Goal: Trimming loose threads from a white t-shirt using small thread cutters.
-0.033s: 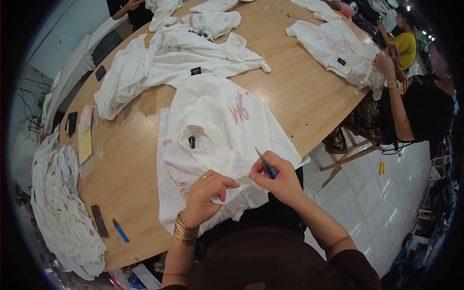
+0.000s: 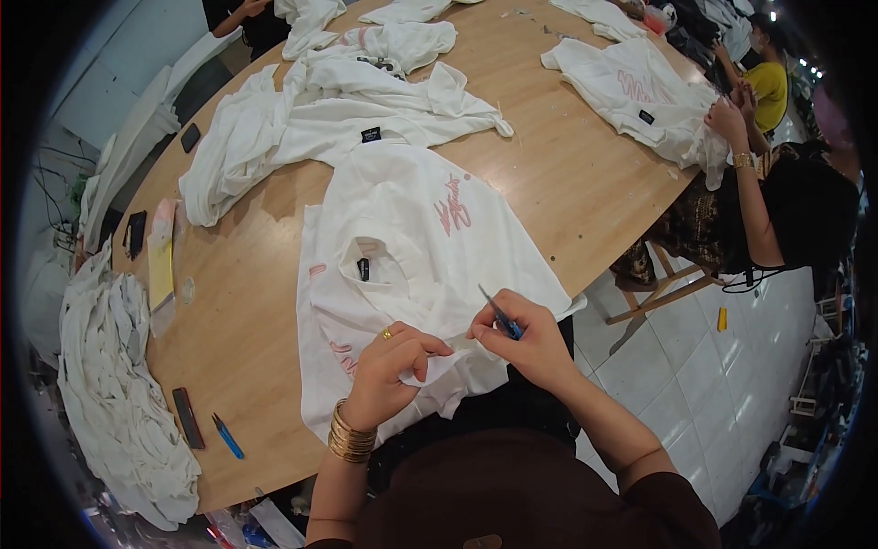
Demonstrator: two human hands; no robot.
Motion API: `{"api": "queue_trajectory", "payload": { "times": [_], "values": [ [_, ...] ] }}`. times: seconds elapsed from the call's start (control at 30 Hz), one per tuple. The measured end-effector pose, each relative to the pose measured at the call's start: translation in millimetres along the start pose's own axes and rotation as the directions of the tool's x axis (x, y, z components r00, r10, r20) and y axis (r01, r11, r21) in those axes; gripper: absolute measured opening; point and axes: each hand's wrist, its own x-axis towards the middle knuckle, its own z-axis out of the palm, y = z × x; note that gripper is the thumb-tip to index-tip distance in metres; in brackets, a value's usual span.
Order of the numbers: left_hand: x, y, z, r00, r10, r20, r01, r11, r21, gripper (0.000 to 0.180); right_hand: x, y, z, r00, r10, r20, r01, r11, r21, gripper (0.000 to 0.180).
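Observation:
A white shirt (image 2: 416, 215) with pink lettering and a dark neck label is spread at the table's near edge, partly hanging over it. My left hand (image 2: 389, 371), with a ring and several gold bangles at the wrist, pinches a fold of its fabric. Blue-handled thread snips (image 2: 506, 322) are gripped in my right hand (image 2: 526, 343), blades pointing up and away. Thumb and forefinger of that hand are pressed together close to the fabric by my left fingertips. Whether they hold a thread is too small to tell.
Around the wooden table (image 2: 247, 302) lie more white garments (image 2: 311, 110), a white fabric pile (image 2: 119, 384), a second pair of blue snips (image 2: 228, 436), a dark red-edged object (image 2: 188, 418) and a phone (image 2: 190, 138). At right, a co-worker's hands (image 2: 732, 114) handle another shirt (image 2: 631, 96).
My right hand with the snips has shifted slightly left, closer to the left fingertips. The left hand and the shirt look the same.

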Motion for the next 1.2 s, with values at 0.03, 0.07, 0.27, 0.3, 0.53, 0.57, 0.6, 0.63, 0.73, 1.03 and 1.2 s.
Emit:
{"api": "queue_trajectory", "payload": {
  "times": [0.03,0.07,0.27,0.3,0.53,0.57,0.6,0.63,0.73,1.03,1.2],
  "values": [
    [0,0,0,1.000,0.001,-0.004,-0.001,1.000,0.010,0.027,-1,-1,1,0.998,-0.054,0.040,0.057,0.997,-0.052,0.010],
    [0,0,0,1.000,0.002,-0.005,-0.002,1.000,0.010,0.027,-1,-1,2,0.991,-0.106,0.083,0.115,0.988,-0.101,0.008],
    [0,0,0,1.000,0.003,0.002,-0.003,1.000,0.008,0.027,-3,-3,5,0.988,-0.128,0.085,0.136,0.986,-0.094,0.007],
    [-1,0,-1,1.000,-0.002,0.005,0.002,1.000,0.008,0.027,-3,-3,4,0.988,-0.128,0.084,0.136,0.986,-0.094,0.007],
    [-3,-2,0,1.000,0.009,-0.007,-0.008,1.000,0.007,0.028,-3,-3,1,0.981,-0.146,0.128,0.164,0.977,-0.140,0.008],
    [-2,-1,-1,1.000,0.008,-0.006,-0.008,1.000,0.007,0.028,-3,-3,2,0.971,-0.162,0.175,0.190,0.969,-0.157,0.009],
    [-2,-1,-1,1.000,0.009,-0.007,-0.009,1.000,0.009,0.028,-3,-3,2,0.971,-0.162,0.175,0.190,0.969,-0.157,0.009],
    [-2,0,-2,1.000,0.011,-0.008,-0.010,1.000,0.012,0.028,-3,-5,1,0.975,-0.148,0.166,0.174,0.972,-0.158,0.009],
    [-3,-2,-2,1.000,0.015,-0.010,-0.015,1.000,0.011,0.028,-3,-7,-2,0.981,-0.135,0.142,0.155,0.977,-0.146,0.013],
    [-1,11,5,0.955,-0.279,-0.101,0.272,0.959,-0.075,0.023,-5,-1,6,0.946,-0.264,0.189,0.304,0.925,-0.228,0.017],
    [-4,1,2,0.995,-0.069,-0.074,0.074,0.995,0.073,0.023,-7,-2,6,0.943,-0.281,0.180,0.318,0.920,-0.229,0.015]
  ]
}}
